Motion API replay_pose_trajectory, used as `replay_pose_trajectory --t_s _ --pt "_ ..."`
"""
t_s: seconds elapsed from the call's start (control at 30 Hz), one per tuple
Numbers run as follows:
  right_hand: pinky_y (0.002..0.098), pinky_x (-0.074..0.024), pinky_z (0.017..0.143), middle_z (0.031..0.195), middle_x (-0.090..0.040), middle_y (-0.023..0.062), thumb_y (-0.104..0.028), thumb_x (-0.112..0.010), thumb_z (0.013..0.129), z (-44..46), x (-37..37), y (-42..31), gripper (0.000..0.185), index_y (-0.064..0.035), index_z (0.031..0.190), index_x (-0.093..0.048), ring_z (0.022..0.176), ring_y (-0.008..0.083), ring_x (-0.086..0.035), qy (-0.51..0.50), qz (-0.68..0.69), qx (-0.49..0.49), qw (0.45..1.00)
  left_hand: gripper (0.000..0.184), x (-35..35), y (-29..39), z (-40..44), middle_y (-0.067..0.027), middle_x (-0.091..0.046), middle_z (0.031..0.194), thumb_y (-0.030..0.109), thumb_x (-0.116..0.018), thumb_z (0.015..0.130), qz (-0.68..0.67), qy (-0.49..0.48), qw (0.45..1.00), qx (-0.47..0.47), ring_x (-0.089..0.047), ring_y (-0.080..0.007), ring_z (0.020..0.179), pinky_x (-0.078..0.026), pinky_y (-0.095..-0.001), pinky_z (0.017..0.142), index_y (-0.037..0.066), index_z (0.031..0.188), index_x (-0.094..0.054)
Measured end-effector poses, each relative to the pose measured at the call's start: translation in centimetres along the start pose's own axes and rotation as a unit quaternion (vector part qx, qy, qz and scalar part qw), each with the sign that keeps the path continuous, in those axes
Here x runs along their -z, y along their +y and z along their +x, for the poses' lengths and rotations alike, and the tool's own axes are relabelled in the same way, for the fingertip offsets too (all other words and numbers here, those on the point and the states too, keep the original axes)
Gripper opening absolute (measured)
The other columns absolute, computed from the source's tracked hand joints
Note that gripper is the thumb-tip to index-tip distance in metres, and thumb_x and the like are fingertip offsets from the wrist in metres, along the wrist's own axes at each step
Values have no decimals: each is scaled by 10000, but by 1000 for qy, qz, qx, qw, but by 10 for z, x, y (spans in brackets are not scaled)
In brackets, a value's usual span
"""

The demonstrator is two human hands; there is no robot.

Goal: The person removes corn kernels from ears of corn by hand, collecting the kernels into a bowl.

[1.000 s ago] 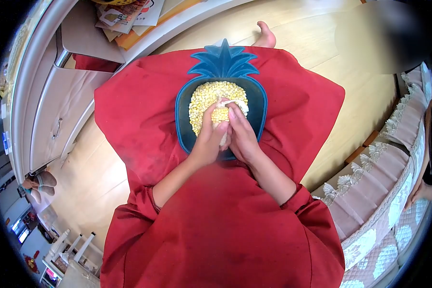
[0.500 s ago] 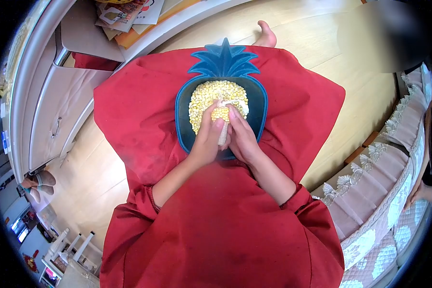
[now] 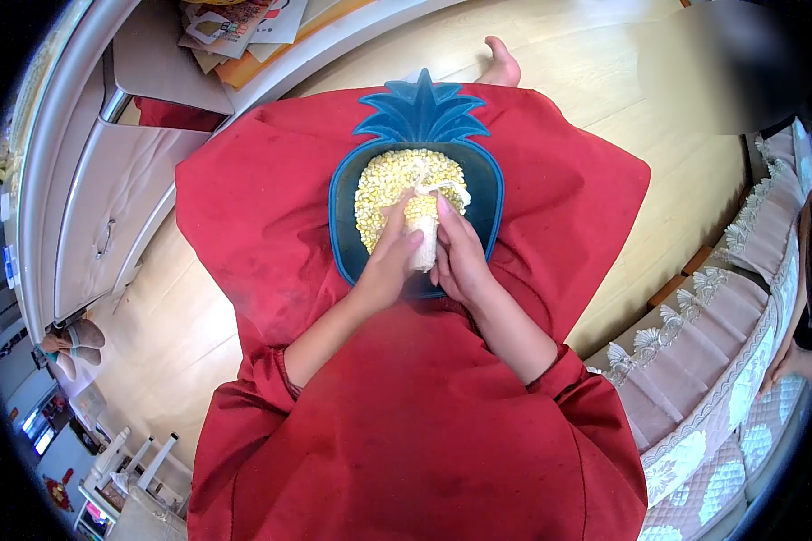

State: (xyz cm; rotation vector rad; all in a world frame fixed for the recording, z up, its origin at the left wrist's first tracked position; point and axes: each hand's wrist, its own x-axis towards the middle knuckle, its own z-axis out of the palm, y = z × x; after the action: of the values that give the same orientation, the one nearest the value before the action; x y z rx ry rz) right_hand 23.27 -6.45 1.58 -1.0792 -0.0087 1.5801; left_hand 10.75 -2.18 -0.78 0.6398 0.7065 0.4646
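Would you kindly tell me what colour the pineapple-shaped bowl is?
The bowl is dark teal-blue, shown best in the head view.

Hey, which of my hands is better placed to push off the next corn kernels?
Probably your right hand: its thumb is at the kernels on the cob, while your left hand has its thumb by the bare part.

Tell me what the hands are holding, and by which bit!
A pale, rod-shaped, partly bare corn cob. The left hand holds its left side; the right hand holds its right side, by the yellow kernels toward its far end.
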Motion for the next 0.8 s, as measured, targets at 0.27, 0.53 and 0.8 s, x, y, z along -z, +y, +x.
replay_pose_trajectory --t_s 0.27,0.53,0.8 --pt "201 -256 361 661 -571 -33 -477 -441 1006 1 -4 -2 436 -88 1161 -562 389 40 -323 36 36 -28 998 486 3 -2 3 -109 -560 1217 255 -352 1060 35 17 999 -34 -570 -172 1035 -473 -303 869 16 1482 -325" --pt "228 -344 460 993 -641 33 -447 -425 1011 4 7 6 385 -149 1252 -468 653 78 -540 -8 60 -35 998 479 -2 8 3 -127 -587 1180 246 -351 1051 -55 27 998 -27 -599 -189 914 -492 -304 761 3 1464 -353" --pt "236 -458 440 921 -588 38 -412 -410 1016 8 11 9 382 -144 1287 -442 691 109 -591 -73 35 5 997 484 -3 3 6 -75 -600 964 227 -379 1046 30 40 998 -41 -550 -109 666 -442 -243 535 73 1499 -308"
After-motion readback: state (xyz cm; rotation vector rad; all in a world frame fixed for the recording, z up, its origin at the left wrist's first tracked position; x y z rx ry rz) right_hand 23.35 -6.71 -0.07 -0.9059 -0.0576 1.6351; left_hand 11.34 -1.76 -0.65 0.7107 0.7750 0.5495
